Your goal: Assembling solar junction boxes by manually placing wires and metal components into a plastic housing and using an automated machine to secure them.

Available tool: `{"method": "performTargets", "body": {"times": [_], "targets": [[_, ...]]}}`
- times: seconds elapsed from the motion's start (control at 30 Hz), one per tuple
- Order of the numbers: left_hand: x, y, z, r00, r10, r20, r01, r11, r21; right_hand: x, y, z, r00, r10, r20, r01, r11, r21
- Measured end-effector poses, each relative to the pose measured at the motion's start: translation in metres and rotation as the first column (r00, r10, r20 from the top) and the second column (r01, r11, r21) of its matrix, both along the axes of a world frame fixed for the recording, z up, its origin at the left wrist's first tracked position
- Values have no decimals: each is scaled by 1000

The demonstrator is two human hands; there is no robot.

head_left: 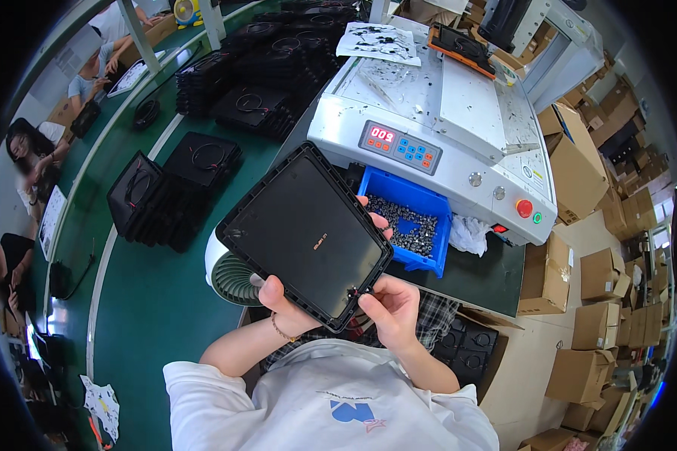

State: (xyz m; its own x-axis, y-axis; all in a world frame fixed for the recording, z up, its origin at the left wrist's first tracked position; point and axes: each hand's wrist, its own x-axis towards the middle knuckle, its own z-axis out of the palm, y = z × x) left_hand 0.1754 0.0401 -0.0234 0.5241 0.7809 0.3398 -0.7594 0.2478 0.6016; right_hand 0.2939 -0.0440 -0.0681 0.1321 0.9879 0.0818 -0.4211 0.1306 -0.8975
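Observation:
A square black plastic panel point(308, 233) with a raised, ribbed rim is held tilted in front of my chest. My left hand point(286, 308) supports it from beneath. Its thumb lies by the lower-left edge, and its fingertips show past the right edge. At the lower-right corner my right hand point(391, 308) is closed, thumb against the rim beside a small dark piece point(355, 293) with a bit of red. Whether the fingers also pinch that piece is hard to tell. The underside of the panel is hidden.
A blue bin point(440, 259) of small metal parts sits just beyond, under a white machine point(421, 113) with a lit control panel. Stacked black panels with cables point(180, 180) lie left on the green table point(150, 316). A round ribbed fan point(233, 274) stands close. Cardboard boxes point(545, 274) line the right.

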Motion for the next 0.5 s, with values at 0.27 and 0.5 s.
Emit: {"method": "performTargets", "body": {"times": [0.27,0.5], "targets": [[3,-6,1,995,-92,37,91,996,20,-2,-2,-7,913,72,-402,-54,997,57],[-18,-8,35,1000,-16,13,16,999,-46,11,2,3,917,253,-309,-213,964,160]]}}
